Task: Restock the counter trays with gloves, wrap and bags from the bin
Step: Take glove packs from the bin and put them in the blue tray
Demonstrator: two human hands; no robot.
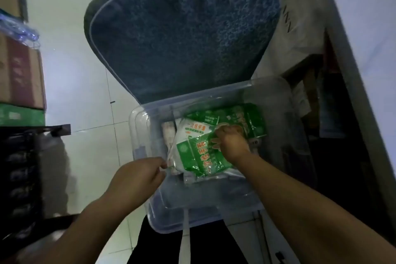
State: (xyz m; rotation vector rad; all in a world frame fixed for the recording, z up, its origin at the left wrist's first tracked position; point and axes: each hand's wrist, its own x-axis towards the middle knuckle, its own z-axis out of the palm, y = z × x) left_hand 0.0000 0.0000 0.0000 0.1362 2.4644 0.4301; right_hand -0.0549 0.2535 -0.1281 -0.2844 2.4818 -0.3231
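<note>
Cartons [19, 75] stand stacked well left of the clear bin [137, 126]. Inside the bin, the left hand [137, 176] pinches the near-left corner of a green-and-white glove packet [192, 152]. The right hand [231, 141] grips the packet's far-right end with curled fingers. More green packets [246, 118] lie toward the bin's far wall.

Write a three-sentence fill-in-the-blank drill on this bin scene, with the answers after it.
1. The clear bin holds packets printed white and ____.
2. The cushion behind the bin is coloured ____.
3. The right hand and the left hand both hold ____.

Missing words: green; blue; packets.
</note>
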